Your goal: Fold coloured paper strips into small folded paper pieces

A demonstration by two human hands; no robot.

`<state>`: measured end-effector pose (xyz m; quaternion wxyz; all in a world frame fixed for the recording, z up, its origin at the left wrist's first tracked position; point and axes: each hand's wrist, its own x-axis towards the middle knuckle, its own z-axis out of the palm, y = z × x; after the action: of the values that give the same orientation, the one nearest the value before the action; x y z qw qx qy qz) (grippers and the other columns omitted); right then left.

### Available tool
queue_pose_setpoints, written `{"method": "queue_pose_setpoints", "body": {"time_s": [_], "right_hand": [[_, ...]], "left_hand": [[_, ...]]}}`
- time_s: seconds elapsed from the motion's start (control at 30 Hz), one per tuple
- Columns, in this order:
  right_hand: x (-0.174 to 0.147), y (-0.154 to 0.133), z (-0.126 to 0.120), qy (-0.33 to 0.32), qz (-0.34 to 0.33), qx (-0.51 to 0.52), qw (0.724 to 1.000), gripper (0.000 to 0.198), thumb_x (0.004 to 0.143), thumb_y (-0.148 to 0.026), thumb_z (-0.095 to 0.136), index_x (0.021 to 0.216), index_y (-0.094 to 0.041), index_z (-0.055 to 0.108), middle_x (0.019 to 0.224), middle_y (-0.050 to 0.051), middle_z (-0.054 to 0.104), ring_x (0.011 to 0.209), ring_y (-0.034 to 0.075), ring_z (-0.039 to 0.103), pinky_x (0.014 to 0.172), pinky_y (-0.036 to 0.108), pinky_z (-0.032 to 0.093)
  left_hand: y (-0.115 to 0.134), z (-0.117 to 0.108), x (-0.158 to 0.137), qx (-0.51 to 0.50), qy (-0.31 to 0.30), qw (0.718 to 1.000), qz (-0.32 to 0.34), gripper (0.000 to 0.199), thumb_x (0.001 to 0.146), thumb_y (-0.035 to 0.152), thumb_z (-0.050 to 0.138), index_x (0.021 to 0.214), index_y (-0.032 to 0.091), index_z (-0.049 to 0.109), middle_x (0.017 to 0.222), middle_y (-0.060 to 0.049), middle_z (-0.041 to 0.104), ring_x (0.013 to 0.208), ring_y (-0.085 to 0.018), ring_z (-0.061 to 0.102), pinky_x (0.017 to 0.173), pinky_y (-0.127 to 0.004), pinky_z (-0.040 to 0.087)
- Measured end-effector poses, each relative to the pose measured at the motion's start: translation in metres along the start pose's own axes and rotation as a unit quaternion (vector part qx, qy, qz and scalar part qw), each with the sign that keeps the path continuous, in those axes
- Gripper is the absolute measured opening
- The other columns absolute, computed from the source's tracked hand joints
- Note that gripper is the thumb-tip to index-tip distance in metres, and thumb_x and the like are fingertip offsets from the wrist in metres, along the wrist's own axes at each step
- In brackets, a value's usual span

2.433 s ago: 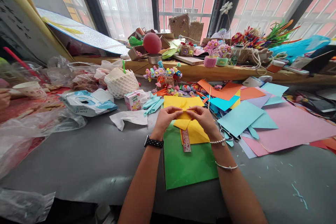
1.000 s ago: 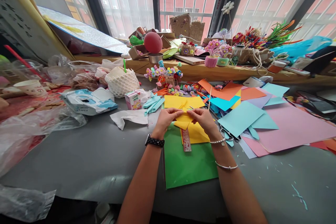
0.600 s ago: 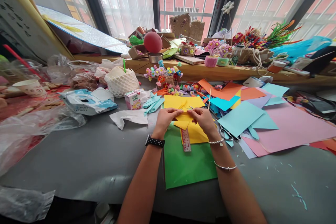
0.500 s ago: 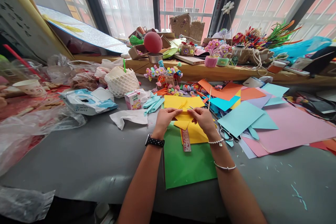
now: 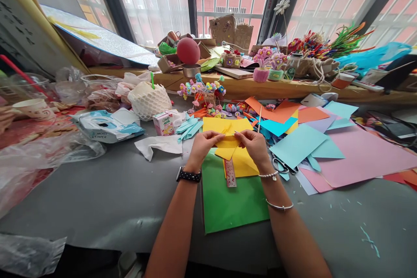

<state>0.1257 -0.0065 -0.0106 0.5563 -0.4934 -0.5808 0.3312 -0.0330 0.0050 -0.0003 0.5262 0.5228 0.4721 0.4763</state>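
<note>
Between my two hands is a small yellow piece of paper [image 5: 228, 142], pinched at its left and right edges. My left hand [image 5: 204, 147] is closed on one side of it, thumb and fingers pressed together. On the other side my right hand [image 5: 254, 147] pinches it the same way. Below lies a patterned ruler [image 5: 230, 173] on a yellow sheet [image 5: 245, 164], and both rest on a green sheet [image 5: 233, 208]. Another yellow sheet [image 5: 210, 124] lies just beyond my hands. Scissors [image 5: 280, 166] lie to the right, partly under light blue paper [image 5: 299, 145].
A large pink sheet [image 5: 365, 156] spreads over the right side. White tissue [image 5: 163, 145], a wet-wipe pack [image 5: 104, 126], a small box [image 5: 163, 123] and a netted white coconut [image 5: 149, 100] stand to the left. Bead flowers [image 5: 202, 91] are at the back. Another person's hand [image 5: 6, 117] shows at far left.
The view has shifted very slightly. Both hands stay in nearly the same place, still pinching the yellow paper.
</note>
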Motion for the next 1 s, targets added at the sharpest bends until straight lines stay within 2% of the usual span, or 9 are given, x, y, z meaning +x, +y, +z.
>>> {"method": "queue_pose_setpoints", "body": {"time_s": [0.1, 0.33, 0.67, 0.87, 1.0], "right_hand": [[-0.0003, 0.0009, -0.0002, -0.022, 0.003, 0.015, 1.000, 0.028, 0.065, -0.041, 0.059, 0.060, -0.013, 0.059, 0.049, -0.001, 0.052, 0.044, 0.009, 0.047, 0.042, 0.021, 0.038], [-0.0023, -0.0009, 0.0027, -0.080, 0.006, -0.010, 0.997, 0.027, 0.065, -0.039, 0.060, 0.068, -0.012, 0.062, 0.058, 0.004, 0.058, 0.050, 0.011, 0.050, 0.046, 0.022, 0.040], [-0.0041, -0.0039, 0.0040, -0.073, -0.015, -0.012, 0.997, 0.027, 0.066, -0.040, 0.057, 0.067, -0.013, 0.061, 0.060, 0.004, 0.059, 0.051, 0.012, 0.050, 0.046, 0.023, 0.041], [-0.0019, -0.0005, 0.0012, -0.050, -0.029, -0.055, 0.997, 0.026, 0.065, -0.040, 0.058, 0.065, -0.014, 0.062, 0.062, 0.004, 0.060, 0.055, 0.013, 0.052, 0.048, 0.022, 0.040], [0.0000, 0.0017, 0.0013, -0.031, -0.008, -0.037, 0.999, 0.028, 0.064, -0.041, 0.058, 0.064, -0.013, 0.061, 0.056, 0.003, 0.057, 0.049, 0.012, 0.048, 0.044, 0.022, 0.038]], "left_hand": [[-0.0008, -0.0008, -0.0001, 0.020, -0.030, 0.999, 0.024, 0.023, 0.051, 0.031, 0.069, 0.067, 0.014, 0.066, 0.065, -0.001, 0.063, 0.060, -0.009, 0.053, 0.055, -0.018, 0.041], [-0.0038, 0.0010, 0.0005, 0.044, -0.044, 0.996, 0.062, 0.024, 0.055, 0.033, 0.066, 0.069, 0.014, 0.065, 0.070, -0.004, 0.064, 0.065, -0.012, 0.056, 0.058, -0.021, 0.042], [-0.0005, 0.0022, -0.0025, 0.087, -0.004, 0.993, 0.081, 0.023, 0.055, 0.034, 0.065, 0.067, 0.014, 0.067, 0.063, -0.004, 0.063, 0.061, -0.013, 0.055, 0.055, -0.021, 0.042], [-0.0008, 0.0014, -0.0017, 0.109, -0.048, 0.992, 0.045, 0.028, 0.056, 0.036, 0.063, 0.068, 0.012, 0.068, 0.061, -0.004, 0.063, 0.060, -0.013, 0.055, 0.053, -0.020, 0.041], [-0.0020, 0.0022, 0.0003, 0.119, -0.030, 0.991, 0.047, 0.028, 0.056, 0.037, 0.063, 0.067, 0.012, 0.068, 0.060, -0.004, 0.063, 0.060, -0.013, 0.054, 0.055, -0.020, 0.041]]}}
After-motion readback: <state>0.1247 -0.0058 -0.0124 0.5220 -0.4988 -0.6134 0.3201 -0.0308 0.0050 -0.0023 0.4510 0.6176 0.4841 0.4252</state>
